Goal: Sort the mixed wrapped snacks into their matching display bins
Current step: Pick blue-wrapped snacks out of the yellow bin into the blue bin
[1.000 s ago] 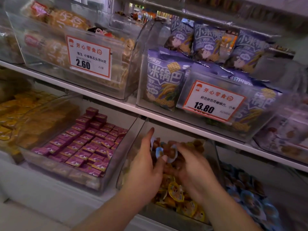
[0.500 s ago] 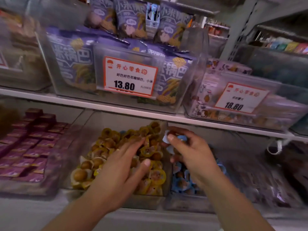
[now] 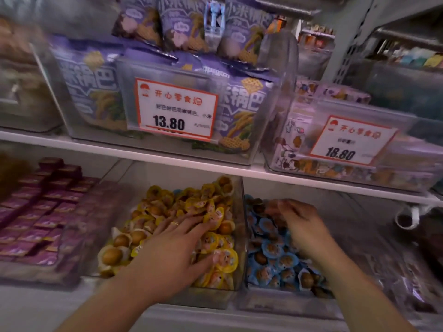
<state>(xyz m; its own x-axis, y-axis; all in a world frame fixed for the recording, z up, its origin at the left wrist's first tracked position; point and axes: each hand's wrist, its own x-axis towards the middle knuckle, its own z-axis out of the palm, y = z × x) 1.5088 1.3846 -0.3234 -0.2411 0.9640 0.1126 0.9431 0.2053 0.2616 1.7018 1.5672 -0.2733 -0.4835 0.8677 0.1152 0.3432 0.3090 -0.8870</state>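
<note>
Mid-sort: left hand [image 3: 172,248] spread flat on yellow snacks [image 3: 211,204]; right hand [image 3: 299,224] over blue bin [image 3: 275,305], blurred, grip can't tell. More prob. left.

Right hand [image 3: 299,226] motion-blurred, grip unclear; purple packets [image 3: 36,212] smeared; forearms cut off below.

A white shelf board [image 3: 182,161] runs across in front of me, dividing an upper tier from a lower one. On the upper tier, orange-bordered price cards read 13.80 [image 3: 176,109] and 18.80 [image 3: 351,140]. To the right a grey perforated upright [image 3: 345,51] rises at a slant, and beyond it further shelves [image 3: 407,58] hold what look like small coloured packets, too blurred to make out. The light is dim and slightly violet, with soft glare on the clear plastic fronts.
</note>
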